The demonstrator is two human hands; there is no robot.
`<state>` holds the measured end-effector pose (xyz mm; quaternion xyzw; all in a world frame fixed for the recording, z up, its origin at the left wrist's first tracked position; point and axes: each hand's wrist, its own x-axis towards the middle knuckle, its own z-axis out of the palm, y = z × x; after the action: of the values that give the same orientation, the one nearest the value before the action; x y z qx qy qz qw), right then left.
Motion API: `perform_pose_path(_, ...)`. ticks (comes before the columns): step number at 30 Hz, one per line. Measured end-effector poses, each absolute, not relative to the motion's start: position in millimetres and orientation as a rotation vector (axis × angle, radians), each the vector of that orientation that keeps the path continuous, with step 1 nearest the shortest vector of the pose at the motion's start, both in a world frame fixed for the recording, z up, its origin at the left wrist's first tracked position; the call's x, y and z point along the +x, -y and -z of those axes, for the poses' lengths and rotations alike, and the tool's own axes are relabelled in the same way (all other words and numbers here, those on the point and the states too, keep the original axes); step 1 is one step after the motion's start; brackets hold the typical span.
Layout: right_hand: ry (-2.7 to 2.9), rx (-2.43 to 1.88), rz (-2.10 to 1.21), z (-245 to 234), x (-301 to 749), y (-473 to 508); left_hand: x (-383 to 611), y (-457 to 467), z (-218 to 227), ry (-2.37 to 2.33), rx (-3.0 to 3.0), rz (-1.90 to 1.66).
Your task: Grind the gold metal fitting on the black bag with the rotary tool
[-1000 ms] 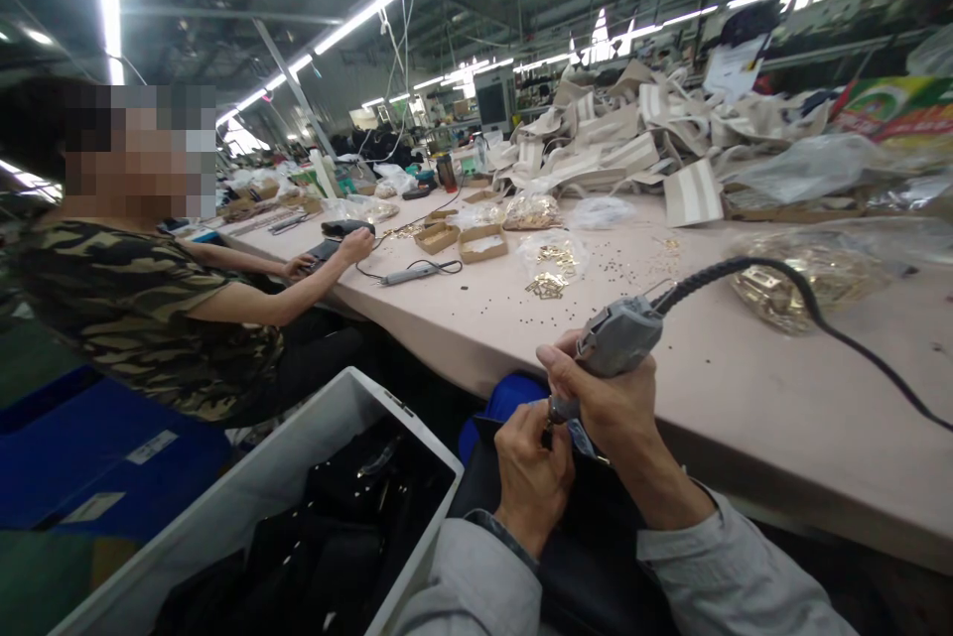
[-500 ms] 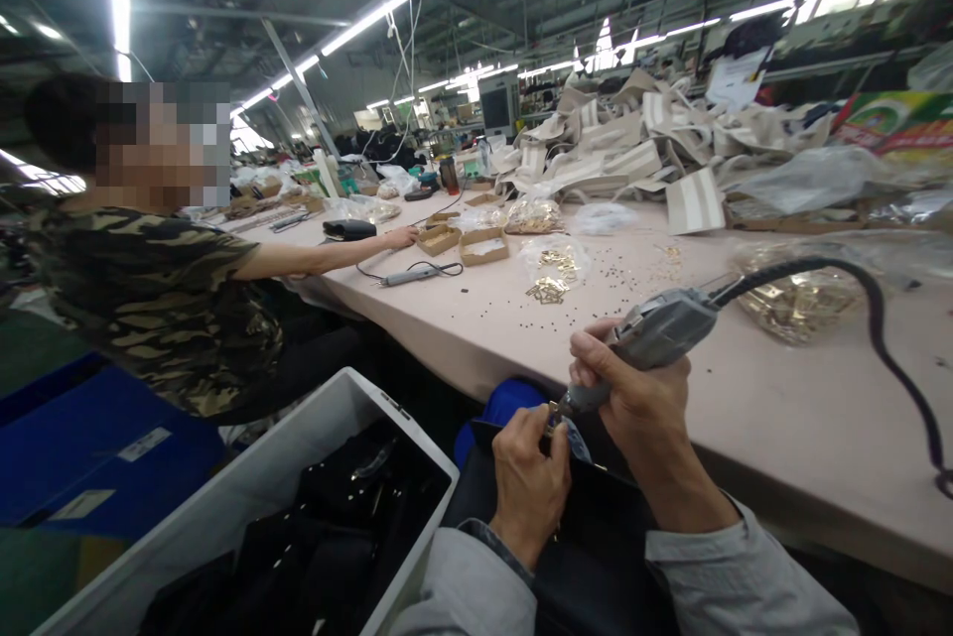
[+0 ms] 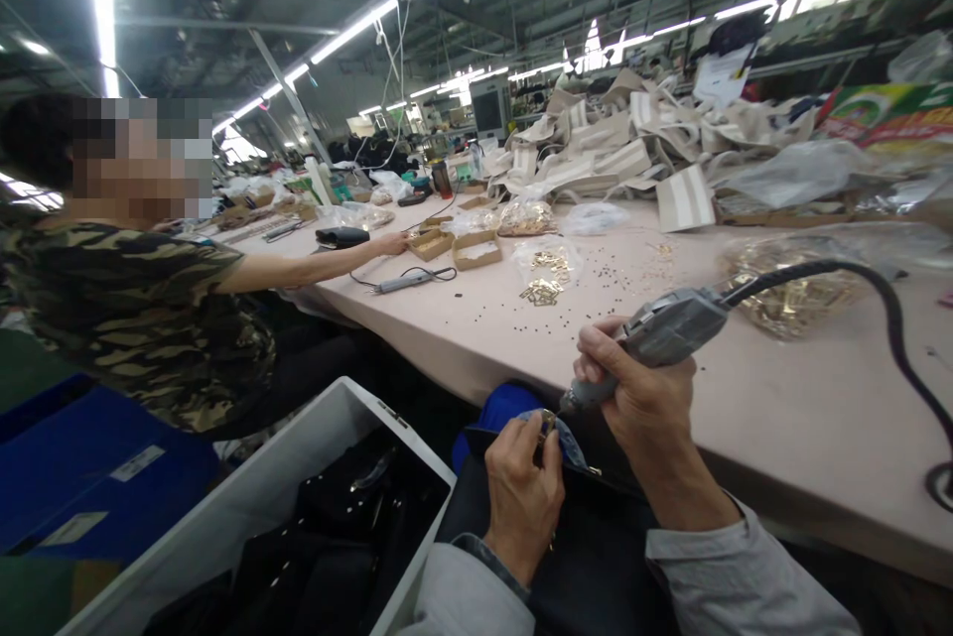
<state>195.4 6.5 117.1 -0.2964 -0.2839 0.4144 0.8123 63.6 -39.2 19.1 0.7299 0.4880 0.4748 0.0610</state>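
My right hand [image 3: 640, 408] is wrapped round a grey electric screwdriver [image 3: 666, 333] whose black cord [image 3: 885, 318] loops away over the table. The tool's tip points down-left at a small gold fitting [image 3: 549, 421]. My left hand [image 3: 521, 492] pinches that fitting against the rim of a black bag [image 3: 596, 557] lying on my lap. Both hands hang just off the near edge of the long pale table [image 3: 707, 388].
A person in a camouflage shirt [image 3: 141, 318] sits at my left and reaches a hand [image 3: 391, 243] toward small cardboard trays [image 3: 476, 249]. A white bin [image 3: 298, 477] of black bags stands at the lower left. Gold hardware [image 3: 543, 291], loose screws, plastic bags and piled striped cloth bags [image 3: 632, 140] cover the table.
My right hand has tilted the screwdriver flatter and shifted right, and my left hand has crept up to the fitting. The neighbour's arm has stretched out toward the trays.
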Motion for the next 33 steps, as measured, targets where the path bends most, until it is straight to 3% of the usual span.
perform_pose_path(33,0.614,-0.579,-0.867,-117.7,190.4,-6.0,66.7,41.2,-29.9,-1.49,1.893,-1.427)
